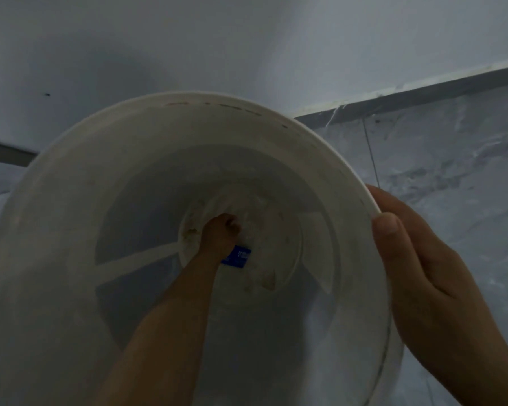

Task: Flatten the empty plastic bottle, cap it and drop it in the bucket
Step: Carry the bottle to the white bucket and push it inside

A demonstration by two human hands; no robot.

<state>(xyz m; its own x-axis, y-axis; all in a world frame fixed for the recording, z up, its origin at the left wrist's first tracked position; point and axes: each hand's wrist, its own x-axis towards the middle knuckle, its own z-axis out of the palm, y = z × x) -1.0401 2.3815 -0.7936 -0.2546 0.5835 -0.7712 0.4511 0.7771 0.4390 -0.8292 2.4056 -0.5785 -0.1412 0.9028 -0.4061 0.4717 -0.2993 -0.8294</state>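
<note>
Head view: a large white plastic bucket [71, 230] fills most of the frame, seen from straight above its mouth, its translucent wall showing pale bands and a stained, dirty bottom. The left hand [222, 231] is plunged deep inside, the bare forearm running up from the lower edge to the bucket's floor. Its fingers are curled down at the bottom, right against a clear plastic bottle [248, 230] whose blue label [237, 257] peeks out just beside the wrist; the picture is too dim and blurred to say whether those fingers grip the bottle or merely touch it. The bottle lies on the bucket's floor, mostly hidden by the hand. The right hand [431, 288] is outside, fingers spread flat along the bucket's right wall with the thumb hooked over the rim, steadying it. Behind the bucket stands a pale wall [247, 39] with a dark skirting strip [423, 95], and a grey marbled tile floor [452, 171] lies to the right.
</note>
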